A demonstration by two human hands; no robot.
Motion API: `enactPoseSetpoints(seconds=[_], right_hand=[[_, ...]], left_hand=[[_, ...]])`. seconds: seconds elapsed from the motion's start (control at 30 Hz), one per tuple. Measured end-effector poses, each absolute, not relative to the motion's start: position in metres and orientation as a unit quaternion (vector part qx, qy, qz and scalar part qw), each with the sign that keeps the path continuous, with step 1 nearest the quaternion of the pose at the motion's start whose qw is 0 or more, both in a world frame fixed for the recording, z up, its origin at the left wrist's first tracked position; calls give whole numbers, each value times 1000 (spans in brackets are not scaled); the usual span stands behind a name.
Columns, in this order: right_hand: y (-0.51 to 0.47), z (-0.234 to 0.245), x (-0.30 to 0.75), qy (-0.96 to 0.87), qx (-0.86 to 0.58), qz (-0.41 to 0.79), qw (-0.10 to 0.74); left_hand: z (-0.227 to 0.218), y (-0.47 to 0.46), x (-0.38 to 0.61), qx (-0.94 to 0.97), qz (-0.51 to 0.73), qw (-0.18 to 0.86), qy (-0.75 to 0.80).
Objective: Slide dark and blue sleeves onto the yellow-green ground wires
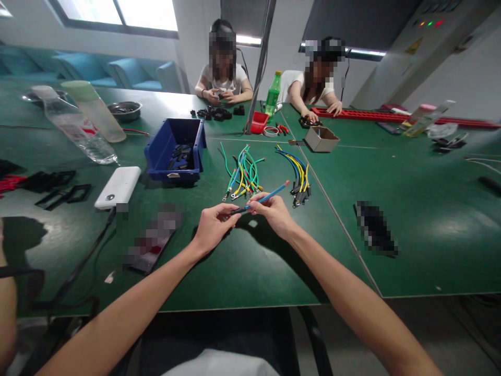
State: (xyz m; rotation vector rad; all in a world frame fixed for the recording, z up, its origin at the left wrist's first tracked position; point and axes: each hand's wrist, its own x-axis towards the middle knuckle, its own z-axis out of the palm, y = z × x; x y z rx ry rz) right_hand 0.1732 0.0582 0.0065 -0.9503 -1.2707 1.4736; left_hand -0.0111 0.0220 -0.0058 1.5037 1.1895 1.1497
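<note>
Between both hands is a blue wire (274, 192), its bare copper end pointing up to the right. My right hand (277, 215) pinches the wire near its middle. My left hand (214, 225) is closed on a black sleeve (237, 211) at the wire's lower left end; the fingers partly hide it, and I cannot tell how far it sits over the wire. Just beyond the hands lies a loose pile of green, yellow and blue wires (246, 169) with ring terminals. To its right is a bundle of yellow and blue wires (299, 175) with black sleeves on their near ends.
A blue bin (156, 168) with black sleeves stands at the left, beside a white power bank (118, 187) and bottles (76, 125). One phone (154, 243) lies left, another (376, 228) right. A small cardboard box (322, 141) and two people across the table are farther back.
</note>
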Motion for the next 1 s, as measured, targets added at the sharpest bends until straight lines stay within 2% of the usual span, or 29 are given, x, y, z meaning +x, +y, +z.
enactPoseSetpoints(seconds=[0.27,0.57,0.67,0.87,1.0], right_hand=[[59,2,173,-517,-427,585,455],[60,2,175,-527,-409,599,442],[61,-2,176,-529,-409,600,441],[61,-7,176,-533,-413,605,424],[61,-3,174,-525,-419,606,426]], left_hand=[[-2,19,-11,655,443,336,511],[-6,20,-8,592,454,459,482],[-6,19,-8,600,447,451,486],[-1,15,-9,653,439,370,494],[-2,17,-7,622,456,414,483]])
